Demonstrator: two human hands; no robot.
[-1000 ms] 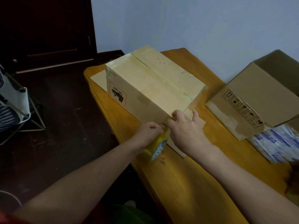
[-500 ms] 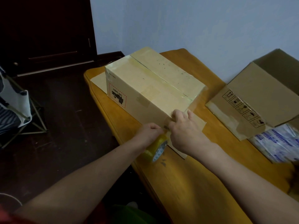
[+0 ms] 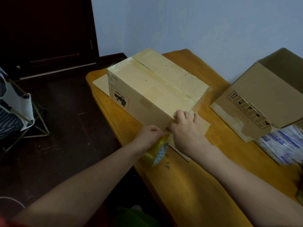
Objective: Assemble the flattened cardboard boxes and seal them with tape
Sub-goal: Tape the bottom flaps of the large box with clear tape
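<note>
Fingers (image 3: 155,129) of the left hand (image 3: 150,135) grip the tape roll (image 3: 158,150); right hand (image 3: 186,133) fingers, spread, press the taped-shut box (image 3: 152,89), contents hidden.

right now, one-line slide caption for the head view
Left hand holds the tape roll while the right hand presses the near corner of the box on the table.

Wall (image 3: 196,22): plain pale blue-grey, running behind the table.
Floor (image 3: 68,131): dark brown, dim, scattered with small pale specks.
Door (image 3: 49,30): dark wood, upper left, with a lighter strip along its foot.
Table (image 3: 196,185): orange-brown wood with a rounded far corner, set against the wall.
Folding stand (image 3: 14,110): thin metal legs carrying white and striped fabric, at the left edge.
Light: dim and even.
</note>
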